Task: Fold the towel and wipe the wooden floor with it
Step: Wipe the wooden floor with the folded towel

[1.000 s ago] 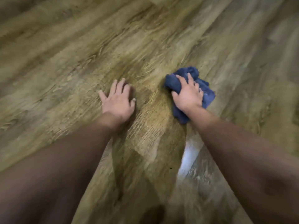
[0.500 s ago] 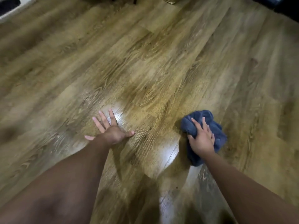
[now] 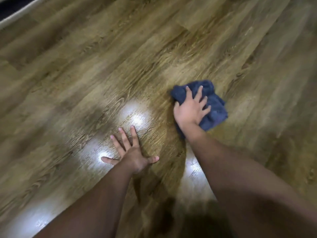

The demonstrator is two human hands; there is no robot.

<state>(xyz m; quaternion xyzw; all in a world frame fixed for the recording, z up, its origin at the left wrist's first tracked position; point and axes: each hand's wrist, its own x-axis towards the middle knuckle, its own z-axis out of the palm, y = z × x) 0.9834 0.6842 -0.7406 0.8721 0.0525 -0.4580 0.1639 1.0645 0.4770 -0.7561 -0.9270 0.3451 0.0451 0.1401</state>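
Note:
A dark blue towel (image 3: 214,107), bunched into a wad, lies on the wooden floor (image 3: 120,57) right of centre. My right hand (image 3: 190,109) presses down on top of it with fingers spread and mostly straight, covering its left half. My left hand (image 3: 132,152) lies flat on the bare floor nearer to me and to the left, fingers splayed wide, holding nothing. Both forearms reach in from the bottom edge.
Bright light reflections (image 3: 135,115) shine on the glossy planks around my left hand. A pale skirting edge (image 3: 15,16) with a dark area behind it crosses the top left corner. Open floor stretches away on all sides.
My right hand has pushed the towel forward and to the right, away from my left hand. My left hand has spread flatter on the floor. The view has shifted.

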